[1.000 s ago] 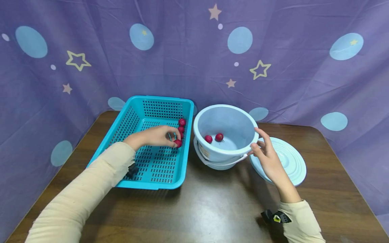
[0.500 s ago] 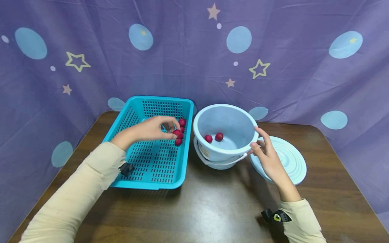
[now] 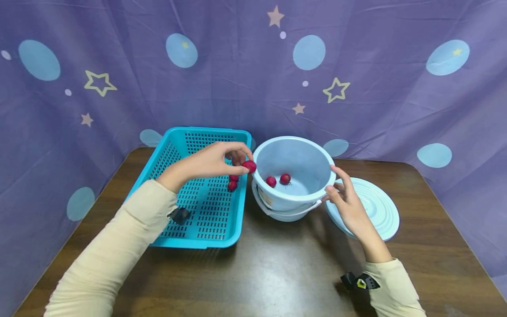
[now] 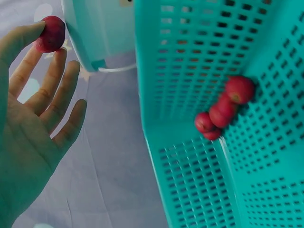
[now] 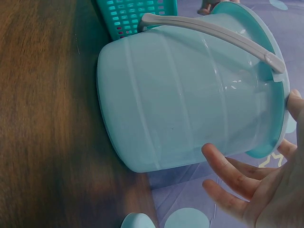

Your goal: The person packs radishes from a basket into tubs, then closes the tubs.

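Right hand [image 3: 349,207] holding the bucket [image 3: 303,156] at four o'clock, left hand [image 3: 215,160] pinching a radish [image 3: 249,166] beside it at nine o'clock

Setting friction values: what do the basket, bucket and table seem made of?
Basket: likely molded plastic, low sheen; regular slots through thin, one-colour walls.
Bucket: probably plastic, smooth and slightly glossy; faint rings, small highlights on the wall.
Table: wood or wood-look laminate, satin; brown grain, soft reflection. Can't tell which.

The head view looks forward and down; nearer, sideways wrist views share, apparently, the bucket [image 5: 180,99].
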Tool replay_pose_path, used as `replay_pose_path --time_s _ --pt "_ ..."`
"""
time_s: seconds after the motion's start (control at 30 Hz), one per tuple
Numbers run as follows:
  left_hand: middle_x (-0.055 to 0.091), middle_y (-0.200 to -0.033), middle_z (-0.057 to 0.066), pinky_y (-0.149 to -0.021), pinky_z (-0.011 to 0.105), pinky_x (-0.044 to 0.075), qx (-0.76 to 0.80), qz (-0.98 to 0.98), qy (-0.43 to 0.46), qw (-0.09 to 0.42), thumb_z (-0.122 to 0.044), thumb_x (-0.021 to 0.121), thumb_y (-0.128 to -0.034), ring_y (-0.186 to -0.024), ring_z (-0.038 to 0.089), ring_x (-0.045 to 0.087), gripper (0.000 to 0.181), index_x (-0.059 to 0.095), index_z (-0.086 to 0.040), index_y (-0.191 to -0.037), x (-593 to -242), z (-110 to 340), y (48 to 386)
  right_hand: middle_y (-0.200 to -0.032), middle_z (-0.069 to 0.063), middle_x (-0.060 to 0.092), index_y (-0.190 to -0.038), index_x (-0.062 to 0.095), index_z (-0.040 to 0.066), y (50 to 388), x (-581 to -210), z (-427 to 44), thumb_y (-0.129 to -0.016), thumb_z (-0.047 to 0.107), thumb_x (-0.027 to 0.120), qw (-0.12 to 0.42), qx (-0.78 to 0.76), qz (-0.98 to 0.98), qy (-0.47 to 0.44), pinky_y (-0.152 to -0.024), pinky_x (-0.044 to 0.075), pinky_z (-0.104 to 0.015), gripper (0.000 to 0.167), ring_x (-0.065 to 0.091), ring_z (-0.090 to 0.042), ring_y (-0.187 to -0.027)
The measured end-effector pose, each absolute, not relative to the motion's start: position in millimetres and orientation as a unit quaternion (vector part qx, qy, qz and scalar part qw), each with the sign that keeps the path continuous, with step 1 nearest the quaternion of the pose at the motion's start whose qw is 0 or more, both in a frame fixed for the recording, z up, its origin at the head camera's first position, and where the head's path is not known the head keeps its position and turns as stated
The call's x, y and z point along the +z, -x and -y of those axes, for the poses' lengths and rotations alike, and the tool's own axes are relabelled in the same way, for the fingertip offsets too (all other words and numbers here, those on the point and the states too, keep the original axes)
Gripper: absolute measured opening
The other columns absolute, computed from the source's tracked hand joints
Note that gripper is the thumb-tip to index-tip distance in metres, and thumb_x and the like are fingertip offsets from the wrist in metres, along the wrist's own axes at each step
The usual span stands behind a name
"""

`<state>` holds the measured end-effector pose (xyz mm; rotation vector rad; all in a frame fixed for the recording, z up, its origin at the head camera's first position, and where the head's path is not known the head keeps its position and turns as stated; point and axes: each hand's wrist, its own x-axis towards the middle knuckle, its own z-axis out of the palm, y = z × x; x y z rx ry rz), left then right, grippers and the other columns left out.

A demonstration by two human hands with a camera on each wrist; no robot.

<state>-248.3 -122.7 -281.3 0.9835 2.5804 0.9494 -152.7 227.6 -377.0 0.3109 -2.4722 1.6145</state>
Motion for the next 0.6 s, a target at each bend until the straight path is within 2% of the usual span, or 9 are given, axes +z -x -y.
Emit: replay_pose_path --time_s 0.2,0.5,0.6 --pt "0.067 -0.107 -0.006 -0.077 0.035 0.051 0.311 -0.873 -0.361 0.104 -0.035 0.073 -0.0905 -0.093 0.013 0.061 0.030 0.064 -0.026 -0.117 -276 103 250 -0.104 -0.023 0.060 -0.155 0.026 0.022 152 -377 -227 -0.106 0.018 0.046 0.086 0.543 0.829 -0.104 -0.080 0.047 -0.021 0.053 0.066 -0.011 -0.082" --pt "0.068 -0.105 -0.010 -0.081 0.033 0.052 0.300 -0.858 -0.399 0.121 -0.035 0.075 -0.0892 -0.094 0.010 0.062 0.030 0.065 -0.026 -0.116 -273 75 249 -0.104 -0.022 0.060 -0.156 0.026 0.022 153 -379 -227 -0.106 0.018 0.046 0.086 0.543 0.829 -0.103 -0.080 0.048 -0.022 0.053 0.066 -0.014 -0.083" --pt "0.068 -0.103 -0.011 -0.079 0.032 0.052 0.289 -0.854 -0.415 0.125 -0.034 0.075 -0.0895 -0.094 0.008 0.061 0.028 0.066 -0.027 -0.115 -275 64 247 -0.106 -0.023 0.060 -0.156 0.026 0.022 153 -378 -227 -0.106 0.018 0.046 0.087 0.544 0.828 -0.102 -0.080 0.047 -0.020 0.054 0.066 -0.013 -0.084"
